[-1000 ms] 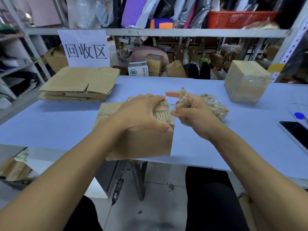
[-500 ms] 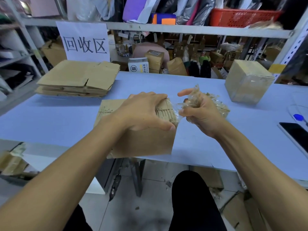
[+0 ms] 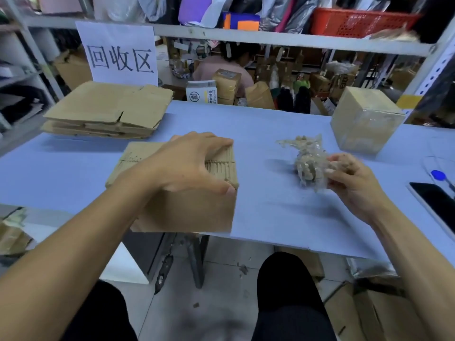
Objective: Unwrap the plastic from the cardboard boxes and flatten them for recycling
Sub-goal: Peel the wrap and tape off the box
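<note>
left hand (image 3: 187, 166) fingers curled over top of unwrapped cardboard box (image 3: 182, 207), frame centre, table edge | right hand (image 3: 349, 178) pinches balled plastic wrap (image 3: 307, 166) | box light, stiff: take at flaps

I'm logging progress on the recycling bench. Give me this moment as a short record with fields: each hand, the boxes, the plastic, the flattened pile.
left hand: left hand grips the top of the unwrapped box at the table's near edge
right hand: right hand pinches the plastic wad, held clear of that box
wrapped box: wrapped box stands far right, film still on
flattened pile: flattened cardboard stack lies far left, below the paper sign
table: blue table
</note>
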